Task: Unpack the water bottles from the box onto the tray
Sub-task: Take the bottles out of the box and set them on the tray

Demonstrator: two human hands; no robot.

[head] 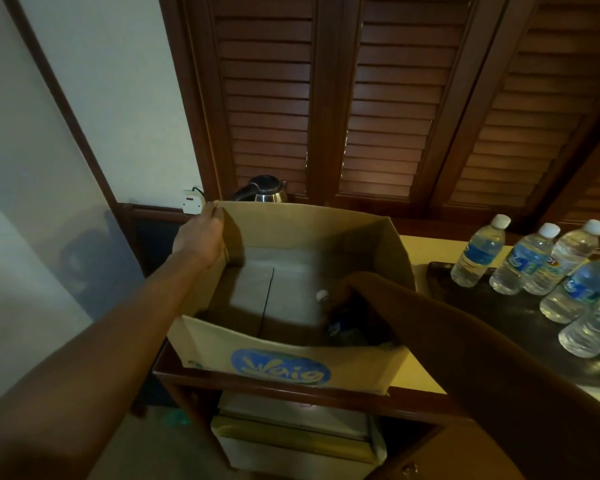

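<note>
An open cardboard box [291,365] with a blue logo stands on the table's left end. My left hand [200,237] grips the box's far left corner. My right hand [347,296] reaches down into the box's right side and closes around a water bottle [340,327] lying there; its white cap [322,295] shows beside my fingers. The rest of the box floor looks bare. To the right, a dark tray [506,317] carries several upright clear water bottles [478,252] with white caps and blue labels.
An electric kettle [265,188] stands behind the box, with a wall socket [191,201] to its left. Dark louvred wooden doors rise behind the yellow-topped table [426,244]. A small white fridge [291,438] sits under the table.
</note>
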